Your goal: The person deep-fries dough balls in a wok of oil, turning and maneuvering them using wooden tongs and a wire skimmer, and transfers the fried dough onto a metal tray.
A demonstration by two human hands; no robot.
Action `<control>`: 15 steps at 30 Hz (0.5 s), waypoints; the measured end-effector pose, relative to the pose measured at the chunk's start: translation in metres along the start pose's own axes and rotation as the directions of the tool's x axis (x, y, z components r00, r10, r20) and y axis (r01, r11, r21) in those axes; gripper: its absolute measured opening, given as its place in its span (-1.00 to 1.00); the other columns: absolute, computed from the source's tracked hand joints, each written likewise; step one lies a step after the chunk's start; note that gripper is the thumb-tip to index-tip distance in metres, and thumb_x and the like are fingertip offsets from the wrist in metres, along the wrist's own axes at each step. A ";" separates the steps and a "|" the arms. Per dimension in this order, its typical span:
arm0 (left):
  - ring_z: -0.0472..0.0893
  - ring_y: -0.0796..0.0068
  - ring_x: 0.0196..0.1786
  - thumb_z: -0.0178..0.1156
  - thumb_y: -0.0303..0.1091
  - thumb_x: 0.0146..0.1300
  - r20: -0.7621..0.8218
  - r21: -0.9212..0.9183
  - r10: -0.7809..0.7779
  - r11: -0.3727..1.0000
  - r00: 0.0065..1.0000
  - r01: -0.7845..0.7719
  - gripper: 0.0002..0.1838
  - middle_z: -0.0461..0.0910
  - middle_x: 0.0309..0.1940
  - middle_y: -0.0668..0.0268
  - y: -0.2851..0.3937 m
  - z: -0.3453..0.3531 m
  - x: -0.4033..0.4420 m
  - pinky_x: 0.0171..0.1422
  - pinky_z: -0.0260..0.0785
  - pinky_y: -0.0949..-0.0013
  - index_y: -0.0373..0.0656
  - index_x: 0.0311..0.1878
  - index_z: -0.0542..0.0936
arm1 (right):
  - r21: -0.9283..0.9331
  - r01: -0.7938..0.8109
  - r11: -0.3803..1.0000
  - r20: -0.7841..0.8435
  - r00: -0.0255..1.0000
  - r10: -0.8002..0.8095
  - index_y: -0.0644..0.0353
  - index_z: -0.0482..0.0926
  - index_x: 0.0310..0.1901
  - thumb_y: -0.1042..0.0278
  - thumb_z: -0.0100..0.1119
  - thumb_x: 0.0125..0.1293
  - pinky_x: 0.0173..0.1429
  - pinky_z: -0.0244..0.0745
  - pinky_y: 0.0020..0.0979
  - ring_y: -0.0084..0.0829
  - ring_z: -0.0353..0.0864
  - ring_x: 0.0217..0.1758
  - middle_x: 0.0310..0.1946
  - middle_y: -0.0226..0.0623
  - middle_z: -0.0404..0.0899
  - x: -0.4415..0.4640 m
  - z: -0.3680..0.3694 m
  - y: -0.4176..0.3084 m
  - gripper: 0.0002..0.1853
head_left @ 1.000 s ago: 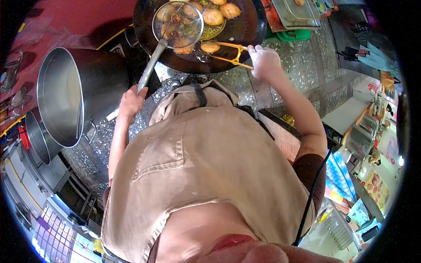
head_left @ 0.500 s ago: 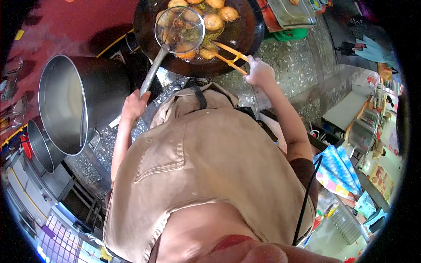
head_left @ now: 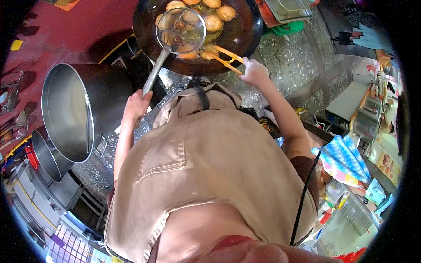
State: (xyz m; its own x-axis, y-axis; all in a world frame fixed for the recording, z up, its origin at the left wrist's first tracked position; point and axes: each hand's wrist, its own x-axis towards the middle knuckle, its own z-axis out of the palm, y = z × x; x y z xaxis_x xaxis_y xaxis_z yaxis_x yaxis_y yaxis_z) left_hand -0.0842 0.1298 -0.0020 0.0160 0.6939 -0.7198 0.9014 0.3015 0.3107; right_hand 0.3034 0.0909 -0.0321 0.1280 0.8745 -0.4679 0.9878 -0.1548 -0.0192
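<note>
My left hand (head_left: 137,105) is wrapped round the metal handle of a wire skimmer (head_left: 181,31), whose round mesh holds some dark bits above the wok. In my right hand (head_left: 255,72) are orange tongs (head_left: 227,58), their tips down at a piece of food (head_left: 209,51) near the skimmer's edge. The dark wok (head_left: 245,30) contains oil and several golden round pieces (head_left: 213,23). The mesh partly covers some of the pieces.
A large steel pot (head_left: 66,114) stands at the left, with a smaller pot (head_left: 46,155) beside it. Right of the wok are a metal tray (head_left: 288,11) and a green container (head_left: 287,28). A blue patterned cloth (head_left: 344,158) lies at the right.
The tongs' tips have gone from gripping a piece above the oil to low beside it, and my right hand has moved slightly left. The skimmer has shifted slightly right and down.
</note>
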 end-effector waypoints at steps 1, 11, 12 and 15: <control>0.59 -0.01 -0.20 0.01 0.01 0.22 -0.023 0.021 0.027 0.999 0.999 -0.027 -0.51 0.56 -0.34 -0.12 -0.006 0.003 0.005 -0.05 0.38 0.13 -0.36 -0.19 0.49 | -0.001 0.000 1.000 -0.003 1.000 0.000 0.16 0.34 0.07 0.03 0.26 -0.06 -0.10 0.52 -0.20 -0.13 0.58 -0.14 -0.17 -0.10 0.51 -0.001 0.000 0.000 -0.35; 0.63 0.17 -0.44 0.00 -0.02 0.23 -0.024 0.035 0.050 0.998 0.998 -0.049 -0.51 0.56 -0.48 -0.08 0.008 -0.009 -0.004 -0.26 0.43 0.21 -0.40 -0.23 0.48 | -0.011 -0.043 0.999 0.003 0.999 0.043 0.15 0.32 0.08 0.05 0.25 -0.06 -0.10 0.52 -0.19 -0.13 0.58 -0.12 -0.17 -0.11 0.51 -0.013 -0.004 0.001 -0.35; 0.63 0.17 -0.44 0.00 -0.02 0.23 -0.027 0.038 0.057 0.998 0.998 -0.056 -0.51 0.56 -0.48 -0.08 0.006 -0.009 -0.004 -0.26 0.43 0.21 -0.40 -0.23 0.48 | -0.001 -0.054 0.999 0.019 0.998 0.054 0.15 0.33 0.08 0.06 0.25 -0.06 -0.09 0.52 -0.19 -0.13 0.58 -0.12 -0.16 -0.11 0.51 -0.013 -0.005 0.000 -0.35; 0.62 0.16 -0.43 0.03 -0.04 0.22 -0.066 0.057 0.167 0.985 0.984 -0.164 -0.53 0.56 -0.49 -0.08 0.003 -0.010 -0.003 -0.26 0.43 0.25 -0.39 -0.21 0.50 | 0.030 -0.071 0.997 -0.017 0.997 0.071 0.14 0.36 0.07 0.07 0.25 -0.06 -0.06 0.52 -0.19 -0.15 0.58 -0.10 -0.15 -0.10 0.52 -0.015 -0.003 0.000 -0.38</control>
State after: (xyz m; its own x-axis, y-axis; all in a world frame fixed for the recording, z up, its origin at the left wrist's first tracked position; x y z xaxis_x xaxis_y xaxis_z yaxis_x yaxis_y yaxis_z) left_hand -0.0857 0.1353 0.0070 0.1379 0.7764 -0.6149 0.9098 0.1460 0.3884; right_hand 0.3017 0.0789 -0.0226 0.1995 0.8691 -0.4527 0.9731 -0.2300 -0.0127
